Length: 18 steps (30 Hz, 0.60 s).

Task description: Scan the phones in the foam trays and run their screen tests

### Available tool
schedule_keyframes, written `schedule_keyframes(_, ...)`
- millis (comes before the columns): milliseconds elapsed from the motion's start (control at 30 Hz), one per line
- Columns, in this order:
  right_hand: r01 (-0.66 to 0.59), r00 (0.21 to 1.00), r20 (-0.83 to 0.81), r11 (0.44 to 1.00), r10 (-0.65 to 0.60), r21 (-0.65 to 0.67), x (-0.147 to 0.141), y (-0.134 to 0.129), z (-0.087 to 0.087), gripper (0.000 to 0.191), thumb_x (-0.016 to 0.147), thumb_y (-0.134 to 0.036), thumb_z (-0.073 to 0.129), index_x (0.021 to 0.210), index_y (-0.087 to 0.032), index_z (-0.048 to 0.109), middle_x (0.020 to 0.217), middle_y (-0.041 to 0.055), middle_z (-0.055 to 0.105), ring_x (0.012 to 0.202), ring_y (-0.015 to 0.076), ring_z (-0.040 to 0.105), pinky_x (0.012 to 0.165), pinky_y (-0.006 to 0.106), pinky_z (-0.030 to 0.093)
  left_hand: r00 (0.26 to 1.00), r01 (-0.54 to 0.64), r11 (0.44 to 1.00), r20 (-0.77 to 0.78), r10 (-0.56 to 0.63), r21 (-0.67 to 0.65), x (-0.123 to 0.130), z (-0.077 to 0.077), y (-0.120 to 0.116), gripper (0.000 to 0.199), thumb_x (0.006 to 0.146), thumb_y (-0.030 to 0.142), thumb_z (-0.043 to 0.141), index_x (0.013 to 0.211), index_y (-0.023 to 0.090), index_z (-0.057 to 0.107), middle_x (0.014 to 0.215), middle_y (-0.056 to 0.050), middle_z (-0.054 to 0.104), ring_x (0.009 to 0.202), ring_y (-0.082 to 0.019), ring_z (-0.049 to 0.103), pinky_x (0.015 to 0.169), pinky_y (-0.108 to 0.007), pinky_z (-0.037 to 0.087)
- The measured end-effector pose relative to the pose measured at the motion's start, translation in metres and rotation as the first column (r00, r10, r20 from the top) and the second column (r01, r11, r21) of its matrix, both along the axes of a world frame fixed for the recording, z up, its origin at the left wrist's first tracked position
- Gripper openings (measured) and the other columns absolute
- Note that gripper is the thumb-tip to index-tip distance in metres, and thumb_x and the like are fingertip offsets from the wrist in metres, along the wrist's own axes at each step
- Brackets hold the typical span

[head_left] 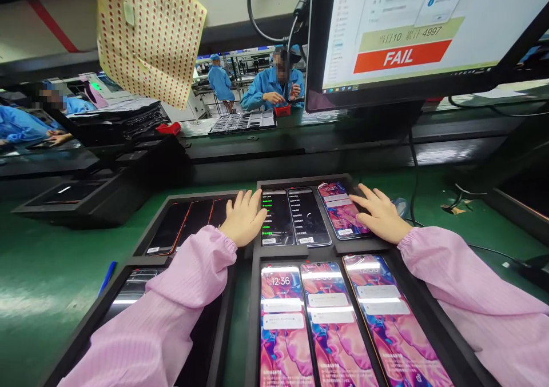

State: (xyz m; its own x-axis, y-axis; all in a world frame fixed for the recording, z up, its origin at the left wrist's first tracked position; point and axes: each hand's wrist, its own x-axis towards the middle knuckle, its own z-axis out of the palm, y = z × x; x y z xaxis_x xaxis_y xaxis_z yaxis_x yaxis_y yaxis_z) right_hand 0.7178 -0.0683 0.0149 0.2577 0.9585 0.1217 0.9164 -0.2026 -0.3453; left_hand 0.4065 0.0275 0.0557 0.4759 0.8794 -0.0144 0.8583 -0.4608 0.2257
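Left hand [244, 218] and right hand [380, 214] placed at either side of a phone tray [254, 324]

The fingers of the left hand are spread and released, with the tips set by the left edge of a phone with a text list [278, 218] in the tray's far row. The right hand's fingers are stretched out and released too, reaching the right edge of a phone with a pink screen [337, 211]; whether the tray's rim is pressed by either hand cannot be told. Between these two phones a second listed phone [311, 218] is seated. In the near row, three lit phones [283, 341] are lined up. To the left, dark phones [169, 227] are held in another tray [226, 312], partly covered by the pink sleeve [193, 272]. "FAIL" is displayed on a monitor [398, 58] above the green bench [34, 255].
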Motion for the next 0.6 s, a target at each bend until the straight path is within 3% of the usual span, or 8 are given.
schedule_keyframes(133,-0.058,0.996,-0.054,0.99,0.066,0.127,-0.001,-0.002,0.003,0.053,0.073,-0.024,0.041,0.126,-0.024,0.049,0.141,0.0058,0.04,0.133,0.035,0.025,0.101,0.061,0.031,0.993,0.118,0.993,0.031,-0.117,-0.023,-0.027,0.005,-0.028,0.05,0.089,0.034,0.023,0.138,0.024,0.028,0.148,-0.009,0.026,0.138,-0.03,0.011,0.106,-0.06,0.016)
schedule_keyframes(233,-0.282,0.953,-0.056,0.941,0.297,0.185,-0.007,-0.022,0.015,0.047,0.071,-0.019,0.042,0.117,-0.025,0.054,0.131,0.0035,0.052,0.131,0.0299,0.031,0.104,0.056,0.03,0.968,0.242,0.97,0.069,-0.243,0.024,-0.049,0.006,-0.053,0.043,0.089,0.032,0.027,0.128,0.028,0.043,0.146,-0.005,0.03,0.138,-0.028,0.011,0.108,-0.057,0.017)
schedule_keyframes(367,-0.553,0.823,-0.055,0.82,0.565,0.15,-0.024,-0.07,0.036,0.041,0.072,-0.016,0.045,0.111,-0.024,0.057,0.128,0.0042,0.054,0.13,0.0259,0.035,0.101,0.048,0.039,0.892,0.427,0.901,0.128,-0.433,0.072,-0.076,0.01,-0.093,0.035,0.086,0.028,0.034,0.114,0.029,0.057,0.139,-0.004,0.039,0.137,-0.028,0.014,0.108,-0.055,0.019)
schedule_keyframes(433,-0.627,0.771,-0.061,0.772,0.634,0.109,-0.035,-0.098,0.042,0.043,0.072,-0.014,0.047,0.113,-0.026,0.057,0.129,0.0036,0.054,0.129,0.0251,0.037,0.101,0.045,0.041,0.827,0.545,0.838,0.149,-0.542,0.026,-0.084,0.012,-0.113,0.033,0.084,0.03,0.039,0.108,0.031,0.06,0.134,-0.003,0.045,0.135,-0.029,0.018,0.108,-0.055,0.018)
schedule_keyframes(500,-0.684,0.716,-0.116,0.725,0.688,0.081,-0.048,-0.123,0.042,0.044,0.073,-0.014,0.049,0.113,-0.029,0.057,0.125,0.003,0.057,0.127,0.0255,0.04,0.103,0.045,0.039,0.73,0.676,0.735,0.173,-0.661,-0.047,-0.087,0.013,-0.13,0.031,0.081,0.037,0.044,0.106,0.034,0.062,0.132,-0.001,0.048,0.133,-0.031,0.023,0.108,-0.056,0.015)
schedule_keyframes(600,-0.853,0.488,-0.31,0.521,0.816,0.031,-0.069,-0.145,0.031,0.025,0.077,-0.02,0.05,0.095,-0.031,0.064,0.098,-0.0012,0.071,0.115,0.0241,0.054,0.105,0.043,0.035,0.598,0.801,0.59,0.202,-0.776,-0.104,-0.086,0.008,-0.146,0.033,0.078,0.045,0.047,0.107,0.04,0.06,0.131,0.003,0.05,0.131,-0.032,0.027,0.109,-0.057,0.012)
